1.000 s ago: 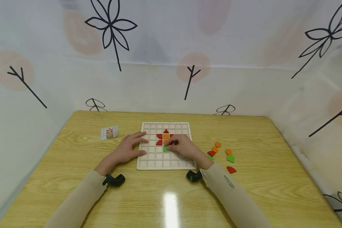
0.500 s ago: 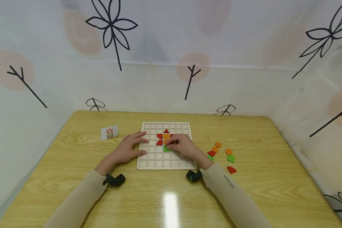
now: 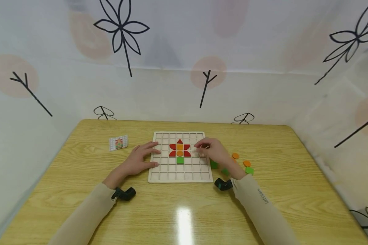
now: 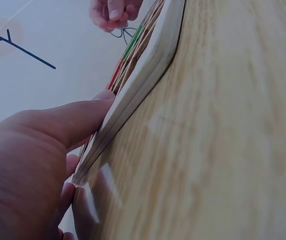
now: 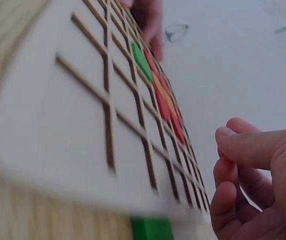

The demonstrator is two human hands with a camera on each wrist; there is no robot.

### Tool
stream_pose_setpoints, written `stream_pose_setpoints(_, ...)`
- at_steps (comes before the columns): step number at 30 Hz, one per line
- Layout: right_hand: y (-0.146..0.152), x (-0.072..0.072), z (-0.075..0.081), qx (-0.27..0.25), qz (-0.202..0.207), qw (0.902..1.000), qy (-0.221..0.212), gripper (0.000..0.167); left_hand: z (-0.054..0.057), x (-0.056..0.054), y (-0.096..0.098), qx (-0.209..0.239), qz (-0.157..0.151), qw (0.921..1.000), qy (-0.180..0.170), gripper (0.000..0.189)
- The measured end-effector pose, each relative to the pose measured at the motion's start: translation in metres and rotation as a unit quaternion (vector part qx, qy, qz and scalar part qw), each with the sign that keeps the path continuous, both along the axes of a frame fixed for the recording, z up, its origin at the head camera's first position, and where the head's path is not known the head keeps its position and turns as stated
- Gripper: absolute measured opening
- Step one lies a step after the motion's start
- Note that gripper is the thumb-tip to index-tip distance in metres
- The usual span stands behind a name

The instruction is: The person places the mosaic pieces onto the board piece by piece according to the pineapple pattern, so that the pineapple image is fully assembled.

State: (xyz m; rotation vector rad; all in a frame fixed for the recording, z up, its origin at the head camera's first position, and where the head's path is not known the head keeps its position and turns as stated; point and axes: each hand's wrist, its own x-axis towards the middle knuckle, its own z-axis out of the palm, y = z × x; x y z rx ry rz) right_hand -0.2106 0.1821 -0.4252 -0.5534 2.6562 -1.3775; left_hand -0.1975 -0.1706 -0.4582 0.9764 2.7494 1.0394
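Table (image 3: 141, 214): lower half of the head view, with the backdrop (image 3: 165, 95) behind it.
Grid board (image 3: 164, 168): on the table, just below the frame's centre.
Pattern card (image 3: 118, 143): on the table, left of the board and apart from it.
Board's middle, top to bottom: triangular tile (image 3: 180, 141), upper square tile (image 3: 179, 147), round tile (image 3: 179, 153), lower square tile (image 3: 180, 160).
Quarter-circle tiles (image 3: 172, 147): two left, two right — flanking the upper square tile and round tile.
Left hand (image 3: 139, 159): at the board's left edge.
Right hand (image 3: 215, 149): over the board's right edge.
Loose tiles (image 3: 246, 163): right of the board — some partly behind the right hand and forearm.
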Motion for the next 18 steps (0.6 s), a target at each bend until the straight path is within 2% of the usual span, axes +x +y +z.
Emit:
stream_pose_setpoints(4,0.037,-0.001,0.002,0.016,-0.034,0.9993,0.008,0.014,0.000,0.000,0.000,0.000,-0.003,1.0000,-0.002,0.044)
stream_pose_setpoints(12,0.105,0.006,-0.007,0.061,-0.107,0.9923,0.011,0.019,0.002,0.001,0.000,0.004,-0.004,1.0000,-0.002,0.043)
stream_pose_setpoints(18,0.128,0.014,-0.003,0.105,-0.098,0.9894,-0.023,0.028,0.002,0.001,0.000,0.003,-0.004,1.0000,-0.002,0.044)
